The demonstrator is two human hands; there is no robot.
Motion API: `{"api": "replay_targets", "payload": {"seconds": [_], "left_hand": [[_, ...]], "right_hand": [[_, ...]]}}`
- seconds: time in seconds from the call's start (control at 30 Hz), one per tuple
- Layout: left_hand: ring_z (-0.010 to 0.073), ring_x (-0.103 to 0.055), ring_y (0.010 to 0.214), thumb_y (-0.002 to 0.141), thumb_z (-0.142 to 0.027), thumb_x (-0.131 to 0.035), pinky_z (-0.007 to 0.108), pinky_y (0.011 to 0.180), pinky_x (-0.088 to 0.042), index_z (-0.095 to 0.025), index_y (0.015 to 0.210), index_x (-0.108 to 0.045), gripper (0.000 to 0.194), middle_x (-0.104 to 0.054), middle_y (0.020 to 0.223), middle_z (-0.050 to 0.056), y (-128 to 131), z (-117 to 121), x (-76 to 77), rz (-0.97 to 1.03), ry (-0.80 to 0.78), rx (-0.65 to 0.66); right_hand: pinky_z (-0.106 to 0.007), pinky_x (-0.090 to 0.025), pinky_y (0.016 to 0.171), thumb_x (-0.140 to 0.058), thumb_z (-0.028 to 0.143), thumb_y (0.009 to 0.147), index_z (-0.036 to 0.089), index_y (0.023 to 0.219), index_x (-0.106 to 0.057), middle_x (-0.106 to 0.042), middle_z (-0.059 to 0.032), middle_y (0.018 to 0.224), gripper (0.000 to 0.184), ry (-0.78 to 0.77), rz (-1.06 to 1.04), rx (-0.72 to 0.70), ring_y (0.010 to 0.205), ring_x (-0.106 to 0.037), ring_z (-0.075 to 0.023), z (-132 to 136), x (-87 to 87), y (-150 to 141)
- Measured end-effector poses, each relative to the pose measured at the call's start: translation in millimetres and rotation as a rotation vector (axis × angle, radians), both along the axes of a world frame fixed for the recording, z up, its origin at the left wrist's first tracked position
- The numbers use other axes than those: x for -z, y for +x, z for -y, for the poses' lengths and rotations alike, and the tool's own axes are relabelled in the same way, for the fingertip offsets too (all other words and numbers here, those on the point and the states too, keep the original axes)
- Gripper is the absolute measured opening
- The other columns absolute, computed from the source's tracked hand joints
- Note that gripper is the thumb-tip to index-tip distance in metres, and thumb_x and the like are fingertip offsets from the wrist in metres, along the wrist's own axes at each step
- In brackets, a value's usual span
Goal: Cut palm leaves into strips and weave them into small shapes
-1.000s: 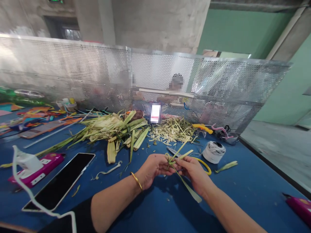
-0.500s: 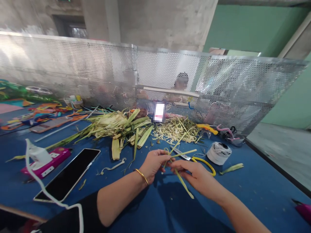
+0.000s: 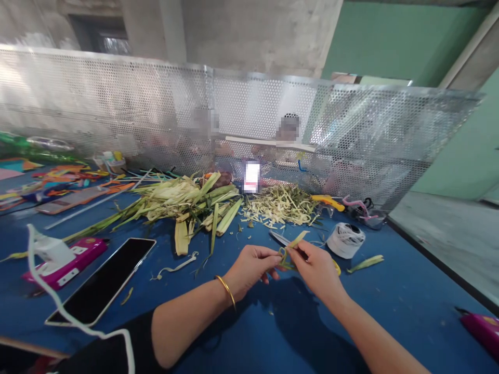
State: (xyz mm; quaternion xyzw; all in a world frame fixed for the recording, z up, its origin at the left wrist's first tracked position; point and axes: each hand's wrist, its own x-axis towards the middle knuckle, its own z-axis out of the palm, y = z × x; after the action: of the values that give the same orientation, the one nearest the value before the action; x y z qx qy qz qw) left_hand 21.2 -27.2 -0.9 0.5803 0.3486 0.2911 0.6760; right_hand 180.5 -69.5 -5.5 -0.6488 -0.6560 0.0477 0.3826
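My left hand (image 3: 255, 266), with a gold bangle (image 3: 226, 289) on its wrist, pinches a green leaf strip (image 3: 299, 238) that is looped at the fingertips. From the right, my right hand (image 3: 314, 262) grips the same strip between thumb and fingers, and one end sticks up past them. Both hands meet just above the blue table (image 3: 249, 332). Behind the right hand lie scissors (image 3: 279, 238) with yellow handles, partly covered by the hand. A spool of white string (image 3: 346, 241) stands to the right of them.
A heap of leaves (image 3: 175, 200) and a pile of leaf scraps (image 3: 283, 205) lie along the perforated metal screen (image 3: 148, 114). On the left are a tablet-like black device (image 3: 105, 280), a purple power strip (image 3: 66, 264) and a white cable (image 3: 58, 298). People sit beyond the screen.
My right hand has turned and risen, its fingers now at the strip's upper part. The long strip end that hung below the hands no longer shows there. The view has shifted slightly.
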Motion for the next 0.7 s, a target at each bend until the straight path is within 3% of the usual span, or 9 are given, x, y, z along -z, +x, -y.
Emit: {"api": "replay_targets", "payload": {"seconds": [0.2, 0.3, 0.43, 0.6, 0.7], "left_hand": [[0.0074, -0.049, 0.047, 0.062, -0.018, -0.066, 0.017, 0.041, -0.032, -0.013, 0.067, -0.069, 0.008, -0.061, 0.055, 0.000, 4, 6, 1.2, -0.075, 0.051, -0.119], [0.0072, -0.050, 0.047, 0.063, -0.018, -0.066, 0.017, 0.040, -0.031, -0.013, 0.065, -0.067, 0.006, -0.063, 0.059, 0.002, 4, 3, 2.0, -0.016, 0.018, -0.184], [0.0081, -0.054, 0.052, 0.064, -0.021, -0.069, 0.016, 0.041, -0.034, -0.012, 0.069, -0.065, 0.012, -0.066, 0.068, 0.005, -2, -5, -0.2, 0.113, -0.160, -0.292], [0.0082, -0.057, 0.056, 0.063, -0.021, -0.072, 0.016, 0.045, -0.040, -0.011, 0.077, -0.066, 0.018, -0.068, 0.073, 0.006, -5, -7, -3.0, 0.142, -0.301, -0.301], [0.0128, -0.063, 0.065, 0.062, -0.023, -0.073, 0.017, 0.046, -0.042, -0.011, 0.081, -0.068, 0.023, -0.069, 0.079, 0.008, -4, -7, -0.2, 0.148, -0.260, -0.320]], "right_hand": [[-0.024, -0.031, 0.047, -0.046, 0.035, 0.084, 0.021, 0.062, -0.055, -0.054, 0.0020, 0.051, 0.028, -0.101, -0.011, 0.009, 0.048, -0.046, -0.0140, -2, 3.2, -3], [-0.026, -0.037, 0.055, -0.049, 0.037, 0.087, 0.020, 0.078, -0.061, -0.063, -0.0023, 0.068, 0.023, 0.088, 0.092, -0.001, 0.060, -0.054, -0.0162, 0, -0.6, 3], [-0.031, -0.037, 0.071, -0.051, 0.034, 0.090, 0.019, 0.086, -0.064, -0.065, -0.0060, 0.083, 0.020, 0.336, 0.451, -0.152, 0.078, -0.056, -0.0194, 3, -11.9, 12], [-0.032, -0.031, 0.070, -0.047, 0.018, 0.091, 0.018, 0.079, -0.064, -0.063, -0.0048, 0.076, 0.021, 0.388, 0.797, -0.168, 0.072, -0.052, -0.0179, 4, -15.9, 10], [-0.031, -0.028, 0.064, -0.045, 0.017, 0.091, 0.018, 0.071, -0.062, -0.057, -0.0029, 0.063, 0.027, 0.380, 0.792, -0.152, 0.061, -0.048, -0.0161, 7, -10.7, -2]]}}
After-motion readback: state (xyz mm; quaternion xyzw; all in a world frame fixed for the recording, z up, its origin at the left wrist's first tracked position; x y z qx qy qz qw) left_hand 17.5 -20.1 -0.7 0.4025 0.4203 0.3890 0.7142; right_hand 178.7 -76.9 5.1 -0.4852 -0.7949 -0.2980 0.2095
